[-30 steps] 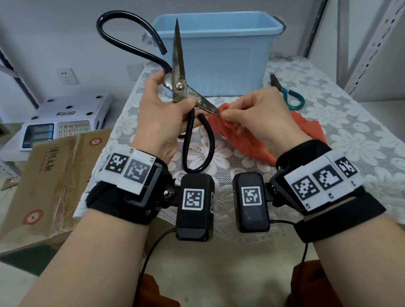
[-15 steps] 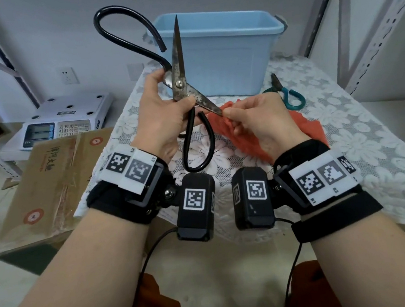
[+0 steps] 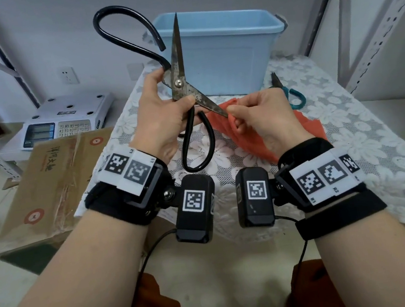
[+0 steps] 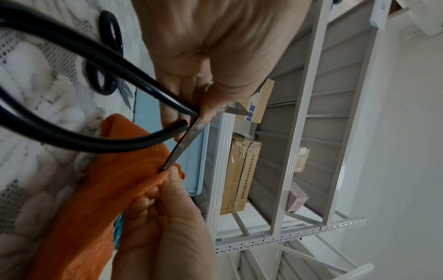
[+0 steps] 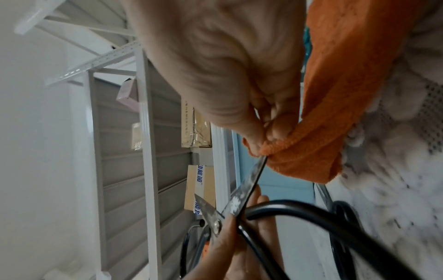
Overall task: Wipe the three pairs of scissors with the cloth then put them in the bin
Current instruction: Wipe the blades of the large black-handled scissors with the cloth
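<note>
My left hand (image 3: 163,112) grips large black-handled scissors (image 3: 179,84) at the pivot, blades spread wide, one pointing up, the other slanting down to the right. My right hand (image 3: 255,116) pinches the orange cloth (image 3: 221,128) around the tip of the lower blade (image 5: 249,183). In the left wrist view the blade (image 4: 182,145) ends in the cloth (image 4: 115,170) at my right fingertips (image 4: 172,176). Green-handled scissors (image 3: 291,94) lie on the table past my right hand. A third black-handled pair (image 4: 107,56) lies on the lace cloth. The blue bin (image 3: 222,54) stands at the back.
The table (image 3: 372,132) wears a white lace cover. A cardboard box (image 3: 53,176) and a weighing scale (image 3: 64,119) sit to the left. Grey metal shelving (image 3: 397,27) with boxes stands at the right and behind.
My right hand with the cloth has slid down the lower blade toward its tip. The left hand has lifted the scissors slightly.
</note>
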